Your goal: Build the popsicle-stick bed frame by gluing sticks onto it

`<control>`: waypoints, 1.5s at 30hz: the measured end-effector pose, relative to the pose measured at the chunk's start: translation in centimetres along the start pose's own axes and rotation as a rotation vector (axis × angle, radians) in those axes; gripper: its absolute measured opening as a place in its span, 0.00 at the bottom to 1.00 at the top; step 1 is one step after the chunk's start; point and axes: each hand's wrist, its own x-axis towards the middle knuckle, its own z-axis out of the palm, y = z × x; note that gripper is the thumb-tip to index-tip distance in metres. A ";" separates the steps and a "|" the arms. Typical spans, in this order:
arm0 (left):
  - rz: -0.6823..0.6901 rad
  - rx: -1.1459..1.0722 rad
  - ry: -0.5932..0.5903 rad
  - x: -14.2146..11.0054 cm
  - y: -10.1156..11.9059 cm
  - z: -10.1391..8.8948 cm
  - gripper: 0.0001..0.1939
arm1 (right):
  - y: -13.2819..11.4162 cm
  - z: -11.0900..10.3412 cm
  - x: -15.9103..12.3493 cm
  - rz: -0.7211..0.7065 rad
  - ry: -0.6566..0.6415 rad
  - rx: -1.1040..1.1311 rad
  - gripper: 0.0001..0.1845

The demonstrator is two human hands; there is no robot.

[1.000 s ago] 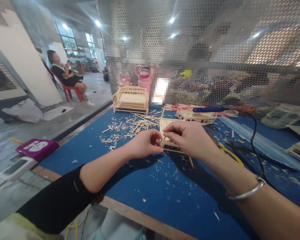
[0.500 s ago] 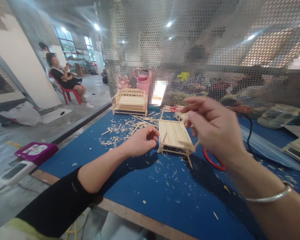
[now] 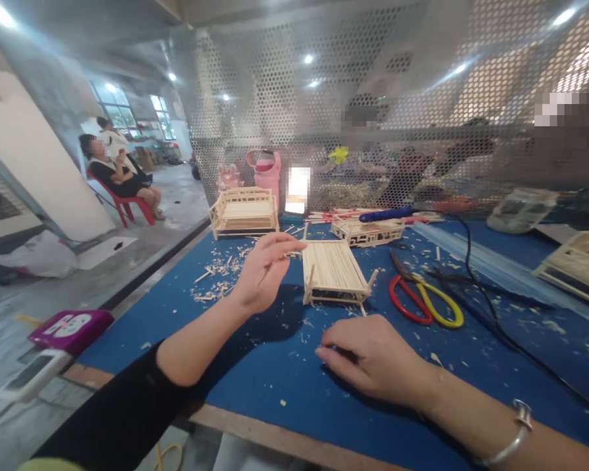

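Observation:
A miniature bed-like frame of thin wooden sticks [image 3: 334, 265] stands on the blue tabletop, with a slatted top and short posts rising at its corners. My left hand [image 3: 262, 275] is raised at its left side, fingers stretched out towards the far left post. I cannot tell whether the fingertips touch the frame. My right hand [image 3: 373, 360] rests low over the table in front of the frame, fingers bent and thumb apart, with nothing seen in it. Red-and-yellow-handled scissors [image 3: 425, 297] lie open to the right of the frame.
Behind stand a stick bench [image 3: 245, 212], another stick frame [image 3: 368, 230] with a blue-handled tool [image 3: 385, 214] on it, and a pink tumbler [image 3: 266, 176]. A black cable [image 3: 493, 320] crosses the right side. Wood scraps [image 3: 220, 275] litter the left. A perforated metal screen [image 3: 275, 85] closes the back.
My right hand has dropped from beside the frame's far right corner to the table in front, uncovering the scissors and rear frame. My left hand's fingers have straightened and lifted. The view has shifted slightly.

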 end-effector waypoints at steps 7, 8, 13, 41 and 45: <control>0.246 0.257 -0.117 -1.1 0.0 -0.3 0.29 | 0.5 -0.1 0.0 0.237 -0.046 0.161 0.10; 0.262 0.274 -0.130 -1.1 -0.1 -0.2 0.30 | 0.6 -0.1 0.0 0.277 -0.021 0.178 0.10; 0.282 0.323 -0.140 -0.9 -0.5 0.3 0.33 | 0.9 0.4 0.1 0.393 0.108 0.222 0.16; 0.373 0.446 -0.119 -1.1 -1.0 0.2 0.23 | 1.5 0.8 0.2 0.529 0.048 0.160 0.24; 0.370 0.464 -0.119 -1.1 -1.0 0.2 0.24 | 1.6 0.7 0.1 0.527 0.042 0.163 0.24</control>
